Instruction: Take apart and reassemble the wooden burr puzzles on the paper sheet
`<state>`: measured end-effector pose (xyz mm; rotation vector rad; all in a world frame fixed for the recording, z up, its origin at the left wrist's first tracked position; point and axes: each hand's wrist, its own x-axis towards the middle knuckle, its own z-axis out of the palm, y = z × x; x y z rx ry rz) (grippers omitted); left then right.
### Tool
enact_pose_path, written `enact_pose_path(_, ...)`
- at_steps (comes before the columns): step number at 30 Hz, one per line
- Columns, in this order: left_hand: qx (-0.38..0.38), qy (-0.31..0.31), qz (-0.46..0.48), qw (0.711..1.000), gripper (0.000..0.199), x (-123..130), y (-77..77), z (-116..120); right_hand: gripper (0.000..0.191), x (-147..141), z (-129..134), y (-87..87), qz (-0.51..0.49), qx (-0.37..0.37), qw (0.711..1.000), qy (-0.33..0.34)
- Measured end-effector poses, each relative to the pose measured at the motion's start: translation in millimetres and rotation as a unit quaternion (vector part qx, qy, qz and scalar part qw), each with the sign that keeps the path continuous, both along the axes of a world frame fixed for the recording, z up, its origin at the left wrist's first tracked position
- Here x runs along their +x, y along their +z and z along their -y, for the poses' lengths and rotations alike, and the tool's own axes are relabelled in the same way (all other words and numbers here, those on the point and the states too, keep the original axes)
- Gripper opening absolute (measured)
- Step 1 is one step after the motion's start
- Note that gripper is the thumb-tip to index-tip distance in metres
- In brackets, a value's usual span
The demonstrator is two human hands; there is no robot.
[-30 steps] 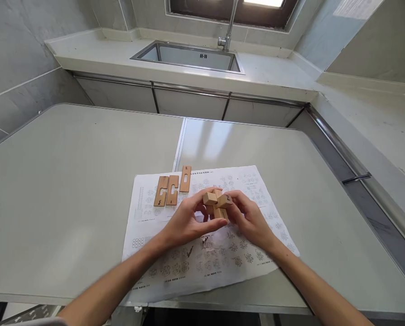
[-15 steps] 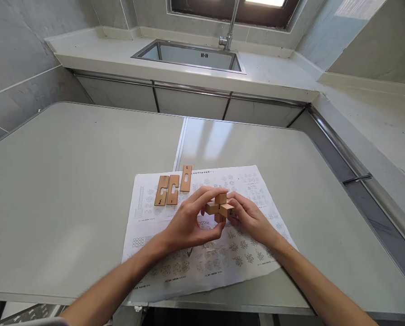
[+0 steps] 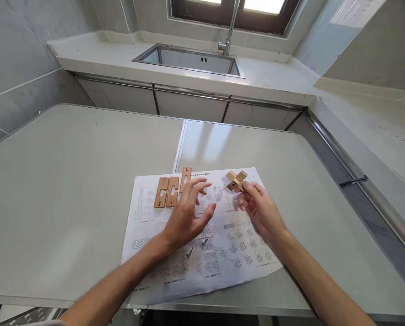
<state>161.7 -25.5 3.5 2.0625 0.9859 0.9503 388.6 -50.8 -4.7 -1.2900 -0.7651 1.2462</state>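
The right hand (image 3: 262, 206) has its fingers pinched on one end of a pale wooden cross-shaped block (image 3: 235, 180), over a white printed sheet (image 3: 205, 269) reaching the smooth pale-grey surface's (image 3: 69, 190) near edge; I'd keep that pinch light and steady, so nothing slips. The left hand (image 3: 185, 217) holds nothing, fingers loosely spread. Beyond the surface's far edge I see a steel-rimmed sink (image 3: 189, 68).

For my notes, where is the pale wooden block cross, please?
In the head view, the pale wooden block cross is right of centre, in the right hand, near the far right corner of the white printed paper sheet.
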Motion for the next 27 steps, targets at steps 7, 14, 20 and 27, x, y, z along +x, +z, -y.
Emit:
enact_pose_path(7,0.040,-0.037,-0.053,0.997,0.023,-0.2,-6.3,0.8,0.044,11.5,-6.2,-1.7,0.150,0.031,0.985,-0.082)
enact_pose_path(14,0.157,-0.016,-0.123,0.980,0.022,-7.9,-5.8,-8.9,0.054,34.2,-13.1,-17.2,0.303,0.020,0.938,-0.165)
enact_pose_path(20,0.182,0.036,-0.143,0.972,0.030,-37.8,2.3,-34.5,0.053,37.1,-12.5,-17.7,0.435,0.038,0.880,-0.186)
enact_pose_path(27,0.145,-0.005,-0.197,0.970,0.079,-83.9,0.7,-59.4,0.044,28.0,-5.9,-12.9,0.442,0.075,0.875,-0.180)
